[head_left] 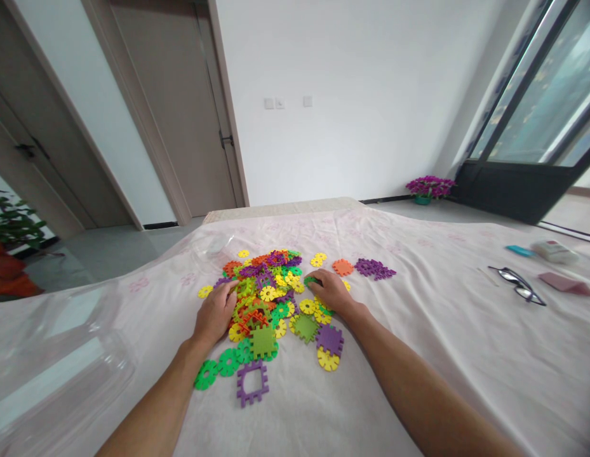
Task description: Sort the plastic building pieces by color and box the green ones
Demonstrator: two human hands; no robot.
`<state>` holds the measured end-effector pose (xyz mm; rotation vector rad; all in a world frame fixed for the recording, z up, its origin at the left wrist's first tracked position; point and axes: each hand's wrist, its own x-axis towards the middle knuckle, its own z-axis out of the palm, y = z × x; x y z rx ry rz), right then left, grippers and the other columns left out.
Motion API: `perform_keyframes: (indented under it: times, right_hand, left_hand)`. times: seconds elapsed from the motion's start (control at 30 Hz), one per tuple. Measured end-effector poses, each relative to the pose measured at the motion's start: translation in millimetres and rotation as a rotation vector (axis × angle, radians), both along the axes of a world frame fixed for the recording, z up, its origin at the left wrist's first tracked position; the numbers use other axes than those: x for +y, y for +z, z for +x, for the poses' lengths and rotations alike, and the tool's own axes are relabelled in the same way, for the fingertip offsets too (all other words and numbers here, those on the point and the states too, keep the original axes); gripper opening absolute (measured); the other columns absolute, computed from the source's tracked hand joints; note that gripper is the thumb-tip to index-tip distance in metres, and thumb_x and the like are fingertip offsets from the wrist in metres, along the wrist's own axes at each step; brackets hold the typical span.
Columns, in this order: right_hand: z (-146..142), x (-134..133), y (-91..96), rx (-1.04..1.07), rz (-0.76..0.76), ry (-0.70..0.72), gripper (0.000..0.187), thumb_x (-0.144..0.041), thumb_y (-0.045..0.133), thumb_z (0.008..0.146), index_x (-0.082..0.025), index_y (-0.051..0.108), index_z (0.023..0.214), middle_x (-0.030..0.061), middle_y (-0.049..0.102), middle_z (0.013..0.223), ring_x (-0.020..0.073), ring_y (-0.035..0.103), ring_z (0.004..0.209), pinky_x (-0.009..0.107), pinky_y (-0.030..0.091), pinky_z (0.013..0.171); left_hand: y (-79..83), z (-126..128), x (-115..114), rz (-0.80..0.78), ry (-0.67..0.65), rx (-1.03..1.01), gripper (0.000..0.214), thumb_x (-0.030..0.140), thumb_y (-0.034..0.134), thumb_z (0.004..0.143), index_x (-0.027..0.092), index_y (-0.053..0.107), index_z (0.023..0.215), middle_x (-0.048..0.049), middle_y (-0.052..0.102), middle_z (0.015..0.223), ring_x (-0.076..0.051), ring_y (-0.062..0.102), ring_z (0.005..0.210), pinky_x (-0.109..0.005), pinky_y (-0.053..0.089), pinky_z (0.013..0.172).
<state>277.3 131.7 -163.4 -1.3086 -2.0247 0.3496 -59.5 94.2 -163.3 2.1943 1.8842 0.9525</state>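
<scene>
I see plastic pieces (268, 293) heaped on the pale pink cloth (409, 304), before a white wall (342, 146). My right fingers (318, 277) grip a green piece (310, 280); about my left fingers (227, 293), I cannot tell.

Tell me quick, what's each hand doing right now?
Left hand: at the left edge of the pile; can't tell if it's holding anything.
Right hand: at a green disc; can't tell if its grip is closed.
</scene>
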Motion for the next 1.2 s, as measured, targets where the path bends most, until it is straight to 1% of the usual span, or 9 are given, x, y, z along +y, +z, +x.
perform_keyframes:
  times: [0.1,0.3,0.43,0.57,0.8,0.9,1.0,1.1,1.2]
  right_hand:
    - [1,3,-2.7,0.149,-0.020,-0.077,0.024,-0.029,0.057,0.083,-0.021,0.072,0.100,0.0033,0.073,0.090,0.0194,0.065,0.081,0.030,0.048,0.077]
    - [9,11,-6.3,0.588,-0.049,-0.237,0.036,-0.042,0.057,0.081,-0.015,0.070,0.100,0.0034,0.070,0.076,0.0169,0.063,0.064,0.029,0.050,0.063]
    - [13,13,-5.8,0.725,-0.072,-0.281,0.043,-0.047,0.058,0.078,-0.014,0.068,0.103,0.0026,0.068,0.074,0.0154,0.061,0.059,0.027,0.049,0.055]
    - [14,11,-3.8,0.810,-0.084,-0.330,0.043,-0.046,0.058,0.077,-0.014,0.067,0.104,0.0018,0.065,0.071,0.0160,0.062,0.060,0.025,0.048,0.050]
    - [22,14,-0.7,0.838,-0.036,-0.414,0.046,-0.045,0.061,0.076,-0.013,0.068,0.108,0.0018,0.065,0.068,0.0157,0.061,0.057,0.025,0.048,0.048]
    - [40,20,3.4,0.885,0.083,-0.484,0.047,-0.045,0.062,0.075,-0.014,0.068,0.110,0.0022,0.066,0.072,0.0143,0.061,0.058,0.025,0.049,0.052]
    - [69,27,4.5,0.971,0.189,-0.626,0.047,-0.042,0.061,0.075,-0.014,0.067,0.112,0.0025,0.067,0.075,0.0132,0.061,0.058,0.025,0.050,0.053]
    - [94,31,0.1,1.009,0.191,-0.737,0.047,-0.041,0.060,0.074,-0.015,0.068,0.112,0.0022,0.067,0.076,0.0124,0.060,0.056,0.025,0.049,0.051]
    - [106,31,-3.4,0.956,0.175,-0.766,0.045,-0.041,0.059,0.075,-0.016,0.069,0.111,0.0014,0.067,0.076,0.0121,0.060,0.055,0.025,0.048,0.052]
  left_hand:
    - [-0.6,-1,1,-0.006,0.002,0.000,0.042,0.031,0.036,0.094,0.021,0.060,0.127,-0.0065,0.064,0.129,-0.021,0.057,0.120,-0.037,0.042,0.106]
    - [-3.3,-2,3,0.006,-0.004,0.010,0.041,0.031,0.037,0.094,0.022,0.059,0.128,-0.0063,0.064,0.128,-0.021,0.057,0.120,-0.038,0.042,0.106]
    - [-2.2,-2,2,0.008,-0.010,0.005,0.042,0.032,0.036,0.094,0.021,0.059,0.127,-0.0063,0.064,0.129,-0.020,0.057,0.120,-0.038,0.042,0.106]
    - [-1.7,-2,2,-0.004,-0.008,-0.002,0.043,0.033,0.035,0.095,0.020,0.059,0.127,-0.0069,0.063,0.129,-0.021,0.057,0.120,-0.038,0.042,0.107]
    - [-4.7,-4,3,0.010,-0.023,-0.001,0.043,0.034,0.036,0.094,0.021,0.058,0.128,-0.0071,0.064,0.128,-0.021,0.057,0.120,-0.039,0.042,0.107]
    - [-4.0,-4,3,0.002,-0.031,0.009,0.043,0.034,0.035,0.095,0.020,0.058,0.129,-0.0072,0.063,0.129,-0.022,0.056,0.121,-0.040,0.041,0.107]
    - [-1.6,-3,1,-0.001,-0.039,0.016,0.043,0.035,0.033,0.095,0.021,0.058,0.128,-0.0069,0.063,0.128,-0.022,0.056,0.121,-0.039,0.041,0.107]
    - [0.9,-1,0,0.004,-0.040,0.012,0.043,0.035,0.034,0.095,0.021,0.059,0.127,-0.0062,0.064,0.128,-0.022,0.057,0.120,-0.039,0.041,0.107]
    - [1.8,-1,-1,0.000,-0.037,0.008,0.043,0.035,0.034,0.095,0.021,0.059,0.127,-0.0063,0.064,0.128,-0.021,0.057,0.120,-0.038,0.042,0.106]
